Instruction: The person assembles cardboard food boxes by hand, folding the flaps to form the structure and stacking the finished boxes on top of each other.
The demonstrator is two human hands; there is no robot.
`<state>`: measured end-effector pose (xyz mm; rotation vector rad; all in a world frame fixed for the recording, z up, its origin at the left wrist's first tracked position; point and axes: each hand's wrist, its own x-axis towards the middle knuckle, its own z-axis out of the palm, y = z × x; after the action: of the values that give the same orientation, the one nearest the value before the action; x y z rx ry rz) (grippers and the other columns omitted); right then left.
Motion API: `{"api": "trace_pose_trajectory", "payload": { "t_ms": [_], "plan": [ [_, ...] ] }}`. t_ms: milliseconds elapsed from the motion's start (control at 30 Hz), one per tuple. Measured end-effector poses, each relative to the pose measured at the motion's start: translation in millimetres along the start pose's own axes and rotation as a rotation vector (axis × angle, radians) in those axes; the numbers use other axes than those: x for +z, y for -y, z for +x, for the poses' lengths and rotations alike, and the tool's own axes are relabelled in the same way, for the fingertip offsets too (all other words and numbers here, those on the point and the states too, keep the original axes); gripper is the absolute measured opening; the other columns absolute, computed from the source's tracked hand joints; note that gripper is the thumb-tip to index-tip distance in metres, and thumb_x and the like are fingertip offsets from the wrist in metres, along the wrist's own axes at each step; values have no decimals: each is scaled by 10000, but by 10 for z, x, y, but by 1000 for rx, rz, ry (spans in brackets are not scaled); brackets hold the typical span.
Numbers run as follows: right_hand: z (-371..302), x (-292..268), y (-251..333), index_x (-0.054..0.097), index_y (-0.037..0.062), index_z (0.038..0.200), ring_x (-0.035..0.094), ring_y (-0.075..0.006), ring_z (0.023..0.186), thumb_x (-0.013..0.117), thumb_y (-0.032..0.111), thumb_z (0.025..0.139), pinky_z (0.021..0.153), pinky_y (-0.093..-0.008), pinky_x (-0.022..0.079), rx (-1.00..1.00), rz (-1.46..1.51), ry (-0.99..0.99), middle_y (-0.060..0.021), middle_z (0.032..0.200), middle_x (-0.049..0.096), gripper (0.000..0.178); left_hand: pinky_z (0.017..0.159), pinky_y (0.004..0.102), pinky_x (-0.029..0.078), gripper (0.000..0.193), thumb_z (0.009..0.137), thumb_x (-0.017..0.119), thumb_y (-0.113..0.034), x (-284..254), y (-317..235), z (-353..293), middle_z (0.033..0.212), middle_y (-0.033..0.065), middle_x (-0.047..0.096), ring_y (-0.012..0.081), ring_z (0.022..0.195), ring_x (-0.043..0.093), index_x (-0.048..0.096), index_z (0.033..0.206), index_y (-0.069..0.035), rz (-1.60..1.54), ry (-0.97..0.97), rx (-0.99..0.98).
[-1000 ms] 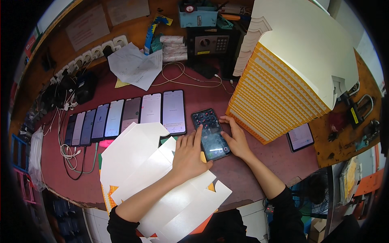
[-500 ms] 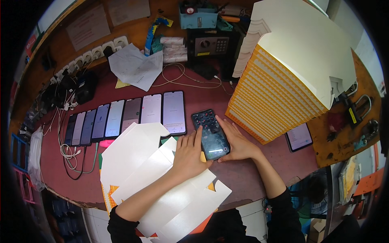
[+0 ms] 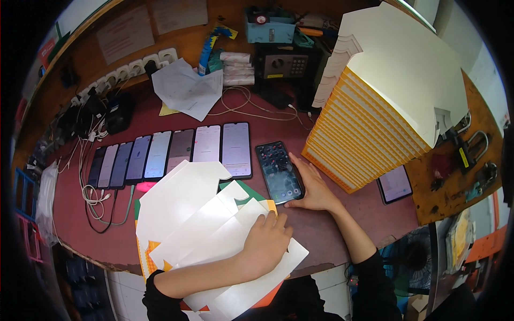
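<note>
Smartphone (image 3: 279,172) with a lit screen lies on the red table (image 3: 332,224), just right of a row of phones (image 3: 171,152) and left of a tall stack of yellow-edged cartons (image 3: 385,117). Going left to right: the left hand (image 3: 266,243) rests palm down, fingers loosely curled, on flat white cardboard blanks (image 3: 193,214), gripping nothing. The right hand (image 3: 313,184) lies against the smartphone's right edge, fingers extended along it, thumb at its lower corner. Half a second ago the left hand was touching the smartphone; it has since drawn back onto the blanks.
</note>
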<state>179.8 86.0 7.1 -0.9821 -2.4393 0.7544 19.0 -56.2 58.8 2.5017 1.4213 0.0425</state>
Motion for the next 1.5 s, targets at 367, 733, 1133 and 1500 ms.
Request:
{"api": "trace_pose_trajectory", "payload": {
  "t_ms": [367,733,1133,1500],
  "plan": [
    [699,184,-138,355,212,1357,195,-437,1310,626,463,775,1042,-446,263,128,2,-38,-236,1455,93,689,882,415,422,277,641,676,-101,130,-49,77,949,163,521,341,981,532,577,879,0,66,-128,-3],
    [106,71,-169,363,186,1349,142,-331,1354,683,295,759,1082,-404,186,18,226,3,-205,1457,139,680,902,412,414,184,725,582,-111,9,-57,-7,941,145,554,313,1005,547,603,882,-18,151,-111,27],
    [19,12,-105,217,133,1397,184,-376,1334,823,287,541,1094,-445,146,-22,115,43,-232,1410,247,1060,825,343,431,286,728,568,-103,-210,-91,-40,945,139,586,249,929,577,602,992,1,126,32,53],
    [35,88,-202,244,148,1390,198,-352,1332,802,392,569,1087,-443,169,-15,27,4,-196,1421,247,1022,695,318,425,219,658,616,-27,-52,0,52,864,113,564,239,869,554,591,876,-15,56,-63,78]
  ]
}}
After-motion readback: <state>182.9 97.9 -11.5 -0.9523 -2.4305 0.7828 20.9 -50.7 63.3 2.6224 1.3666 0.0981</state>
